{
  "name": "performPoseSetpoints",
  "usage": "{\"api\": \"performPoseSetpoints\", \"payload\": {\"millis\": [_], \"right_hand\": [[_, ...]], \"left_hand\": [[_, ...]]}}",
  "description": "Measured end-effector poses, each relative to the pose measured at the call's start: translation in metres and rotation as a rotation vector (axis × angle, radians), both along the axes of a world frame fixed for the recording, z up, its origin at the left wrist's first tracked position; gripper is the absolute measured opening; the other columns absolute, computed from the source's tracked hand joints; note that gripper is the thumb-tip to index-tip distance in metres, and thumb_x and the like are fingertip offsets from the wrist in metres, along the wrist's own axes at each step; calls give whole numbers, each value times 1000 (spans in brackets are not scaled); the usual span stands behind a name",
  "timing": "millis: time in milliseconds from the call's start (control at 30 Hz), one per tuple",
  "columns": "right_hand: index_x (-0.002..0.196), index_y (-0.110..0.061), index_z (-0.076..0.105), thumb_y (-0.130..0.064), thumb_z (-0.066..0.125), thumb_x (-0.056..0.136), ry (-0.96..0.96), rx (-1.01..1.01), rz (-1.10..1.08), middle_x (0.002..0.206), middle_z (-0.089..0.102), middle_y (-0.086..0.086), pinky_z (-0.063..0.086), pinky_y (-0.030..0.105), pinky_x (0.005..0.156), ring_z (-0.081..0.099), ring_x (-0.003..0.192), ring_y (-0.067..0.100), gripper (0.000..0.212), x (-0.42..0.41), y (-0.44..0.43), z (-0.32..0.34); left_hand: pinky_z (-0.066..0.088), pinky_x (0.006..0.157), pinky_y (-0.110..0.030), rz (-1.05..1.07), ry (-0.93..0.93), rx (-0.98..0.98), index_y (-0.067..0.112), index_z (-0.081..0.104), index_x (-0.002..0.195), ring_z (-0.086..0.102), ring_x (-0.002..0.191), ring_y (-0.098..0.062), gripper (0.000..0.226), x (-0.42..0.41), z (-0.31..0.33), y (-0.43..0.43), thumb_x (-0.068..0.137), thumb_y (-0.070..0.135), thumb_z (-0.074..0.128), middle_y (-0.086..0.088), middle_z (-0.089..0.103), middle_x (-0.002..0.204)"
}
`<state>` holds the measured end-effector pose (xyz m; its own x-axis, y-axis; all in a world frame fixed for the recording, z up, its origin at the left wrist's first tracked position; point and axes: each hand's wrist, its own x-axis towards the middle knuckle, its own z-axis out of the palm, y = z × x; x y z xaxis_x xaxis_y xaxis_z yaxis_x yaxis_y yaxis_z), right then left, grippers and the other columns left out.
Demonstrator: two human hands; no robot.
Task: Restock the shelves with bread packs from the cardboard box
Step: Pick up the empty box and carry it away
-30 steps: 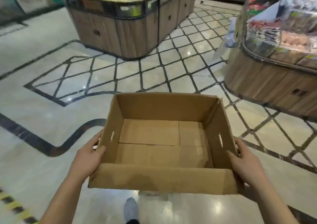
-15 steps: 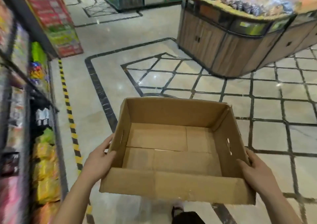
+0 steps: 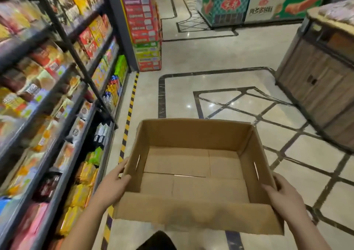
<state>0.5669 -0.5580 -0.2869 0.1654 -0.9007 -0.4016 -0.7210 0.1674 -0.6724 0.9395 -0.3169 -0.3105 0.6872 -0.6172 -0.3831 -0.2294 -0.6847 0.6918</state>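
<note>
I carry the cardboard box level before me, my 2 hands, left hand and right hand, gripping its side walls. It looks empty. Stocked shelves stand at 9 o'clock; I should keep it level.

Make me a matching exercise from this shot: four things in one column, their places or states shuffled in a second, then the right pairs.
Things:
1. cardboard box
2. shelves
3. wooden display stand
4. freezers

Places or states:
A. far end of the floor, at the top
B. empty, held on both sides
C. along the left, full of packets
D. at the right edge

Pairs: 1-B, 2-C, 3-D, 4-A
</note>
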Motion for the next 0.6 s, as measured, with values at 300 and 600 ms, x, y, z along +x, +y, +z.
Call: {"api": "performPoseSetpoints", "payload": {"millis": [300,600], "right_hand": [[136,-37,58,-28,62,95,-6,-37,56,111,69,-2,52,43,84,65,99,25,43,147,-178,-17],[130,-41,61,-26,65,94,-34,13,-47,105,73,-3,58,48,88,72,88,23,40,336,-354,-11]], "left_hand": [[54,98,-43,127,4,7,48,42,155,66,111,-16,61,125,-26,-142,103,20,56,5,59,147],[54,76,-25,158,79,-56,49,47,153,70,89,-4,61,322,-33,-326,101,16,56,2,70,133]]}}
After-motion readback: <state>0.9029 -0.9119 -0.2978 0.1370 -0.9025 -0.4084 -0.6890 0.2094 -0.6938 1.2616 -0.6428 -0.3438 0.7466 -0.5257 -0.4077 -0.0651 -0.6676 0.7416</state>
